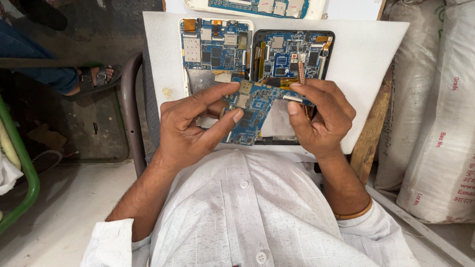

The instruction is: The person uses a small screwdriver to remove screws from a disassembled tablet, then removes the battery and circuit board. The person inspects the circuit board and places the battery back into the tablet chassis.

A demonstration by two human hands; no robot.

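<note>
We see two bulky white woven sacks stacked at the right edge, each with a column of red lettering down its side. The grey concrete floor spreads below and to the left, where a green metal tube frame curves past and another person's sandalled foot rests. A white foam sheet lies over the lap as a work surface, with a wooden plank beneath its right edge. On the sheet lie two opened tablets side by side, a white-framed tablet and a black-framed tablet, their blue boards exposed. Above them we hold a loose blue circuit board: the left hand pinches its left end between thumb and forefinger, and the right hand closes its fingers on the right end, together with a thin copper-coloured tool.
</note>
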